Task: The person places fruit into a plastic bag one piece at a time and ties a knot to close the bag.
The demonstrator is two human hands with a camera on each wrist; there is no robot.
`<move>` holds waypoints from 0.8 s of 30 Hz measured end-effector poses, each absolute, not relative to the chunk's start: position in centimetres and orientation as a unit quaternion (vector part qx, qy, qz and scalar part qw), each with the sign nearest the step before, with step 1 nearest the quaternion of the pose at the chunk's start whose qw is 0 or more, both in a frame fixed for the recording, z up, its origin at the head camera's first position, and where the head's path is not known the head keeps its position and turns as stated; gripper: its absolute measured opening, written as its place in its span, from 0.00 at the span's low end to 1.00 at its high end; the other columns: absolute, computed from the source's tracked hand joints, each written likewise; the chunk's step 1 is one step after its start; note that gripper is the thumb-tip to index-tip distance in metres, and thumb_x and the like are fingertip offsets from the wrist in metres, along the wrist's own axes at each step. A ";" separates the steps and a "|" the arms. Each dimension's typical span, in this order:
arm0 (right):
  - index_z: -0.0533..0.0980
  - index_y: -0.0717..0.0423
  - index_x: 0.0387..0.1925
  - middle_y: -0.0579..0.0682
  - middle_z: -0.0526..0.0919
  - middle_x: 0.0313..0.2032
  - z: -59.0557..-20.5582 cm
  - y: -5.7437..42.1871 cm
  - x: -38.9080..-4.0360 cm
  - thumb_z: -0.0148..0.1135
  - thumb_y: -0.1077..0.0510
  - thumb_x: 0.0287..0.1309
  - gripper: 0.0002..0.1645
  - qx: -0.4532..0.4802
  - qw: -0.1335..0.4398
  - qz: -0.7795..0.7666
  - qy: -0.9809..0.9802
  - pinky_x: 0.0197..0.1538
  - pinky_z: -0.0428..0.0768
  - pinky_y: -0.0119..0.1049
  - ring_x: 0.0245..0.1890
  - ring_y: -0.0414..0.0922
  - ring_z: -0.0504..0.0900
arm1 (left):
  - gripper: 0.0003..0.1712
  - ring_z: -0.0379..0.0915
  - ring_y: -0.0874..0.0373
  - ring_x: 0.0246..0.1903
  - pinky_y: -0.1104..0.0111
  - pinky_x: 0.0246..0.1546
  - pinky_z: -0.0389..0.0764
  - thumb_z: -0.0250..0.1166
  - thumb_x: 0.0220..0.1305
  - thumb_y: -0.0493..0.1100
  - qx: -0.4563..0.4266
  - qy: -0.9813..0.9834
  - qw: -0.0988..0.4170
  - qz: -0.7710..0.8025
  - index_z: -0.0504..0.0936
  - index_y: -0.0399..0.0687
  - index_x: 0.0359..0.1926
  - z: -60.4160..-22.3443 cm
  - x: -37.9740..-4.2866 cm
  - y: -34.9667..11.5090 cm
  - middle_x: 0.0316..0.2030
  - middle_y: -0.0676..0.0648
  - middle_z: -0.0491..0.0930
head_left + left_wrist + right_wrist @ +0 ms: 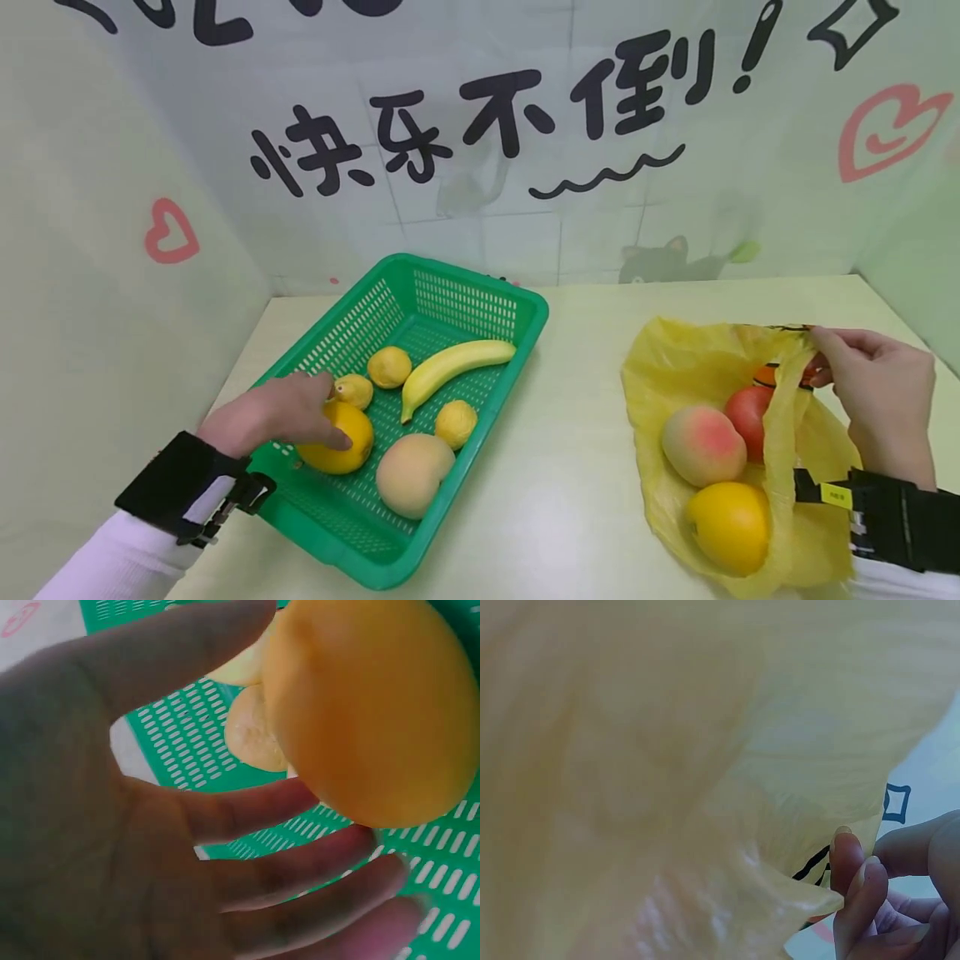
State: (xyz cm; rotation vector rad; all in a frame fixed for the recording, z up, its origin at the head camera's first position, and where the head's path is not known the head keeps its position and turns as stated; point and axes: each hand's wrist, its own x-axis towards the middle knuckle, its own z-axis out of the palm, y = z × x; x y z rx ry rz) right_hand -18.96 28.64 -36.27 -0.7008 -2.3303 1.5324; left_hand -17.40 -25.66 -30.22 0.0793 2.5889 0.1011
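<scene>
My left hand (302, 408) is over an orange-yellow fruit (347, 437) in the green basket (480, 450). In the left wrist view the fingers are spread and fairly straight, with fingertips at the edge of that smooth fruit (375, 712); firm contact cannot be made out. On the right, my right hand (881, 387) pinches the upper rim of a yellow plastic bag (648, 392) between thumb and fingers (861, 889). Inside the bag lie a peach (703, 446), a red fruit (747, 421) partly behind the bag's edge, and another orange-yellow fruit (727, 529).
Also in the basket are a banana (453, 367), a large peach (412, 475) and several small yellow lemons (389, 367). Basket and bag stand apart on a pale table (555, 467). A printed wall covering (480, 242) closes off the back and sides.
</scene>
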 end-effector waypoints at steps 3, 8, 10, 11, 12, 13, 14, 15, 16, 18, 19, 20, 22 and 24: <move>0.77 0.35 0.37 0.26 0.75 0.19 -36.6 28.7 -18.7 0.57 0.43 0.67 0.05 -0.248 0.127 0.520 -0.807 0.29 0.70 0.19 0.21 0.34 0.73 | 0.48 0.70 0.48 0.37 0.58 0.38 0.77 0.76 0.49 0.55 0.028 0.958 0.282 0.041 0.66 0.30 0.62 -30.6 -17.3 -25.4 0.40 0.40 0.76; 0.78 0.40 0.42 0.26 0.75 0.21 -36.8 28.9 -18.6 0.56 0.45 0.68 0.08 -0.247 0.125 0.521 -0.807 0.30 0.72 0.16 0.21 0.35 0.72 | 0.44 0.71 0.49 0.39 0.55 0.44 0.78 0.77 0.51 0.50 0.051 0.954 0.294 0.039 0.67 0.35 0.62 -30.9 -17.6 -24.7 0.43 0.42 0.77; 0.77 0.37 0.39 0.26 0.75 0.21 -36.8 28.9 -18.6 0.56 0.45 0.68 0.05 -0.247 0.127 0.524 -0.805 0.30 0.72 0.15 0.21 0.35 0.73 | 0.42 0.71 0.49 0.39 0.54 0.45 0.79 0.77 0.51 0.48 0.056 0.950 0.305 0.037 0.67 0.38 0.61 -31.0 -17.9 -24.5 0.43 0.42 0.77; 0.77 0.37 0.39 0.26 0.75 0.21 -36.8 28.9 -18.6 0.57 0.45 0.68 0.05 -0.247 0.127 0.525 -0.804 0.30 0.72 0.15 0.21 0.34 0.73 | 0.41 0.71 0.49 0.39 0.54 0.45 0.79 0.78 0.50 0.47 0.056 0.948 0.310 0.033 0.68 0.39 0.60 -31.0 -18.1 -24.4 0.43 0.43 0.77; 0.77 0.36 0.38 0.26 0.75 0.21 -36.7 29.0 -18.7 0.57 0.45 0.68 0.05 -0.246 0.128 0.527 -0.803 0.30 0.72 0.15 0.21 0.34 0.73 | 0.41 0.71 0.49 0.39 0.54 0.45 0.79 0.78 0.49 0.47 0.057 0.947 0.316 0.027 0.69 0.41 0.60 -31.0 -18.2 -24.3 0.43 0.43 0.77; 0.77 0.37 0.39 0.26 0.75 0.21 -36.7 29.0 -18.7 0.57 0.44 0.67 0.05 -0.246 0.129 0.526 -0.804 0.30 0.73 0.15 0.21 0.34 0.73 | 0.40 0.71 0.49 0.39 0.54 0.45 0.79 0.79 0.48 0.47 0.058 0.945 0.322 0.020 0.69 0.42 0.59 -31.1 -18.4 -24.2 0.42 0.44 0.77; 0.77 0.37 0.40 0.26 0.75 0.21 -36.7 29.0 -18.7 0.57 0.44 0.68 0.06 -0.246 0.129 0.526 -0.804 0.30 0.73 0.15 0.21 0.34 0.73 | 0.39 0.71 0.49 0.39 0.55 0.45 0.79 0.79 0.47 0.47 0.058 0.943 0.326 0.014 0.70 0.44 0.58 -31.1 -18.5 -24.1 0.42 0.45 0.77; 0.77 0.37 0.40 0.26 0.75 0.21 -36.7 29.0 -18.8 0.57 0.45 0.68 0.06 -0.246 0.130 0.525 -0.804 0.30 0.73 0.15 0.21 0.34 0.73 | 0.39 0.71 0.49 0.39 0.55 0.44 0.79 0.80 0.46 0.47 0.059 0.942 0.330 0.006 0.71 0.45 0.57 -31.1 -18.6 -24.1 0.41 0.45 0.77; 0.77 0.37 0.40 0.26 0.75 0.21 -36.7 28.9 -18.8 0.57 0.44 0.67 0.06 -0.246 0.130 0.526 -0.804 0.30 0.73 0.15 0.21 0.34 0.73 | 0.39 0.71 0.49 0.39 0.55 0.44 0.79 0.81 0.45 0.48 0.062 0.941 0.333 -0.001 0.72 0.47 0.57 -31.1 -18.7 -24.0 0.41 0.45 0.76; 0.78 0.37 0.39 0.26 0.75 0.21 -36.7 28.9 -18.8 0.57 0.44 0.67 0.06 -0.244 0.132 0.528 -0.803 0.29 0.73 0.15 0.20 0.34 0.73 | 0.38 0.70 0.48 0.39 0.55 0.43 0.78 0.81 0.43 0.48 0.060 0.938 0.342 -0.010 0.73 0.49 0.55 -31.2 -18.9 -23.9 0.41 0.45 0.76; 0.78 0.37 0.38 0.25 0.75 0.21 -36.7 28.9 -18.9 0.57 0.45 0.67 0.05 -0.244 0.132 0.528 -0.803 0.29 0.72 0.16 0.20 0.34 0.73 | 0.38 0.70 0.48 0.40 0.55 0.43 0.78 0.81 0.42 0.47 0.055 0.936 0.348 -0.011 0.73 0.49 0.55 -31.3 -18.9 -23.8 0.41 0.45 0.75; 0.77 0.35 0.36 0.25 0.75 0.21 -36.6 28.9 -18.9 0.58 0.45 0.67 0.04 -0.243 0.132 0.530 -0.802 0.29 0.72 0.16 0.20 0.34 0.73 | 0.38 0.70 0.47 0.40 0.55 0.43 0.79 0.82 0.41 0.47 0.048 0.934 0.353 -0.010 0.74 0.50 0.55 -31.4 -18.9 -23.8 0.41 0.45 0.75; 0.77 0.33 0.33 0.25 0.76 0.20 -36.6 28.8 -19.0 0.59 0.45 0.66 0.05 -0.242 0.134 0.535 -0.798 0.28 0.72 0.18 0.19 0.34 0.74 | 0.39 0.70 0.47 0.41 0.54 0.43 0.80 0.82 0.41 0.45 0.031 0.930 0.366 -0.005 0.73 0.49 0.55 -31.5 -19.0 -23.8 0.41 0.44 0.74; 0.77 0.32 0.32 0.25 0.77 0.20 -36.4 28.7 -19.1 0.59 0.45 0.66 0.05 -0.240 0.138 0.539 -0.796 0.28 0.72 0.18 0.19 0.33 0.74 | 0.40 0.70 0.46 0.42 0.53 0.44 0.82 0.82 0.41 0.44 0.013 0.927 0.376 0.002 0.72 0.48 0.56 -31.6 -19.0 -23.8 0.42 0.43 0.74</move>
